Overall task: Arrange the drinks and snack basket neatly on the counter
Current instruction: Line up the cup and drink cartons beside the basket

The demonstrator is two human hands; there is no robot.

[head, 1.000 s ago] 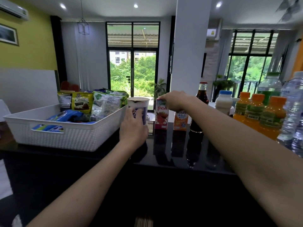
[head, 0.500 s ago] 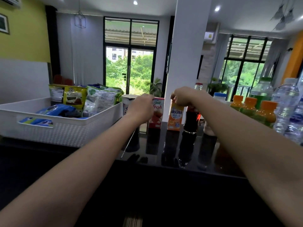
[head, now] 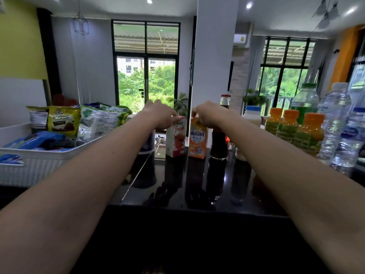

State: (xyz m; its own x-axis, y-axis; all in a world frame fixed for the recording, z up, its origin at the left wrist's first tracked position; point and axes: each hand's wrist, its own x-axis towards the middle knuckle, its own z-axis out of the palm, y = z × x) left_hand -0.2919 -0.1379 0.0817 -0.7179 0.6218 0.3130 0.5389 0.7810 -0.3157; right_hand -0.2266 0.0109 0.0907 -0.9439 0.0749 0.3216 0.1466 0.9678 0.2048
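Gripping tops mid-frame: left hand [head: 160, 115] on red carton [head: 175, 139] marked "fresh", right hand [head: 207, 115] on orange carton [head: 197, 142]. Latter's lettering Thai.

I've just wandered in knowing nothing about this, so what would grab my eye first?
Two bare arms reach across the glossy black counter, the left hand gripping the top of a red-and-white drink carton and the right hand the orange drink carton beside it. A white woven plastic basket of snack packets sits at the left; orange-capped juice bottles cluster at the right.
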